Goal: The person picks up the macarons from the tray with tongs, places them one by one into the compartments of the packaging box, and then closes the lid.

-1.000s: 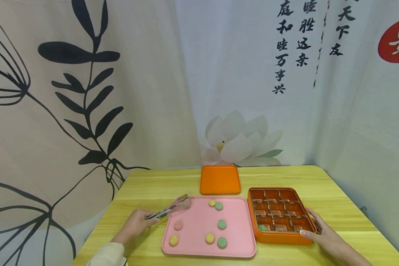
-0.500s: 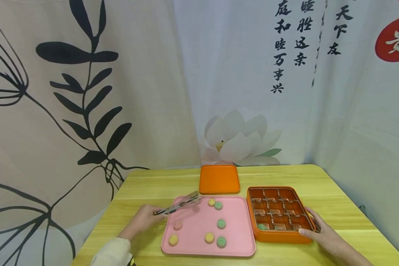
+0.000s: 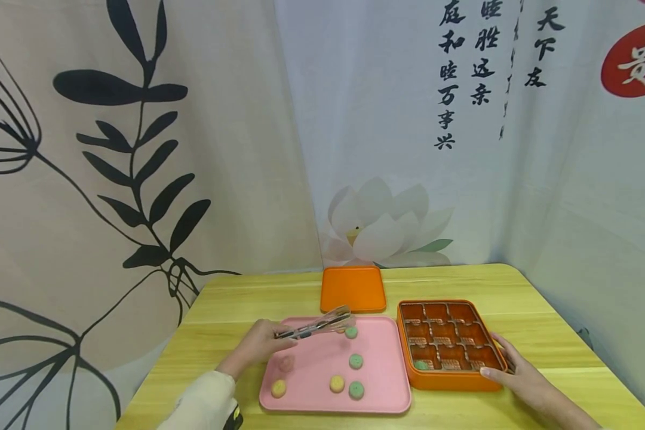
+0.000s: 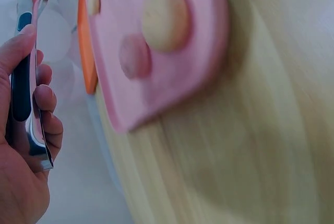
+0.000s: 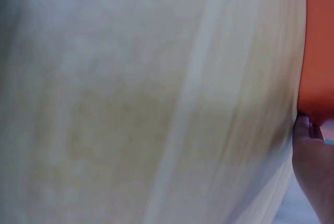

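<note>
My left hand (image 3: 262, 345) grips metal tongs (image 3: 314, 329) with dark handle pads, thumb on one arm and fingers curled along the other, as the left wrist view shows. The tongs reach over the far part of a pink tray (image 3: 312, 399), their tips overlapping a green macaron (image 3: 352, 332) and hiding the yellow one beside it. Also on the tray lie a pink macaron (image 3: 286, 364), yellow ones (image 3: 337, 384) and more green ones (image 3: 356, 390). My right hand (image 3: 521, 376) holds the near right corner of an orange box (image 3: 451, 382), thumb in front, fingers along its side.
A clear nine-compartment insert fills the box; a green macaron (image 3: 421, 365) sits in its near left compartment. Behind the tray lies a flat orange lid (image 3: 353, 289). The wooden table (image 3: 226, 304) ends at a printed curtain (image 3: 247, 149).
My left hand has carried the tongs rightward and slightly away from me, from the tray's left edge to over the far macarons. The right hand keeps its hold on the box.
</note>
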The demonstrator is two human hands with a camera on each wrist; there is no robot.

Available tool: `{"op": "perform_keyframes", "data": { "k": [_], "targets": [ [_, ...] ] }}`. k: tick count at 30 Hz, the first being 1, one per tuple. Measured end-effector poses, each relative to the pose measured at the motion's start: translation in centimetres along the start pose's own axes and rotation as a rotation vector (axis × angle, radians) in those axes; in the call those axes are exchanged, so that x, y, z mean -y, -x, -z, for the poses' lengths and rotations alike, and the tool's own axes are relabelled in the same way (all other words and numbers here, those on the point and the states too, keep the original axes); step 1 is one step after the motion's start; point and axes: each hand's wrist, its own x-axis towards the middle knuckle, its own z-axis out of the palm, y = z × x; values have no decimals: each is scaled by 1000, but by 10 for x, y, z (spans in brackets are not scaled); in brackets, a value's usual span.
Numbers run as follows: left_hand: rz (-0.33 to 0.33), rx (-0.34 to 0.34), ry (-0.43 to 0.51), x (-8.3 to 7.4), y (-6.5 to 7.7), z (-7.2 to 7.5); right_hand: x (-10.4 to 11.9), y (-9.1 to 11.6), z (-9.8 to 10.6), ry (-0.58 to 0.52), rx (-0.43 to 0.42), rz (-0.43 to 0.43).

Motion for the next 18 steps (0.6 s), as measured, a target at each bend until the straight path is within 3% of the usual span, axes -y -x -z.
{"op": "perform_keyframes", "data": {
  "k": [4, 11, 18],
  "targets": [
    [-32, 20, -4, -16, -13, -9, 0, -1, 1, 3, 0, -7],
    [-16, 63, 30, -46, -36, -33, -1, 0, 1, 11, -6, 13],
    [-82, 100, 35, -78, -58, -61, 0, 0, 0, -26, 5, 5]
  ]
}}
